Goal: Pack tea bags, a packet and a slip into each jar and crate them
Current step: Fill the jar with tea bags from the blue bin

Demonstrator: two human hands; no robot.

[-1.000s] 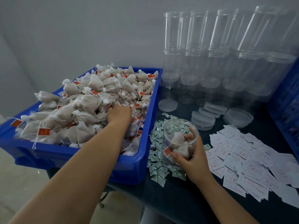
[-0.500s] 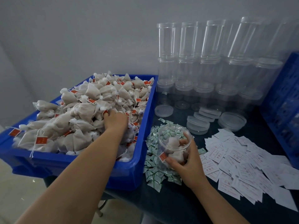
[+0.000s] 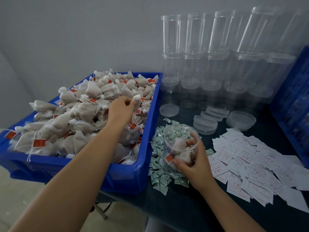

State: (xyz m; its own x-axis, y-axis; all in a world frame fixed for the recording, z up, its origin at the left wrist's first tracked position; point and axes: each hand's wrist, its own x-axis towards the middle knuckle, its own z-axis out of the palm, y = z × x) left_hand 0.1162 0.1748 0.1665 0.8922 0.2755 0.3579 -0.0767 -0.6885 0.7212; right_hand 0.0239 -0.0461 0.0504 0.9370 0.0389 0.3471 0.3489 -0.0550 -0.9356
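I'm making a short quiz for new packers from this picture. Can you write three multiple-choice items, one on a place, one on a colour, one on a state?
1. Where do the small green-and-white packets lie?
A. inside the bin
B. on the table between the bin and the paper slips
C. stacked on the lids

2. What colour is the bin that holds the tea bags?
A. blue
B. red
C. grey

3. What state is the jar in the right hand in?
A. lidded and full
B. open and empty
C. open, with a few tea bags inside

Answers:
1 B: the packets are heaped on the dark table, with the bin on one side and the paper slips on the other.
2 A: its walls and rim are plainly blue.
3 C: no lid is on its mouth and white bags show through its wall, while the left hand pinches another tea bag over the bin.
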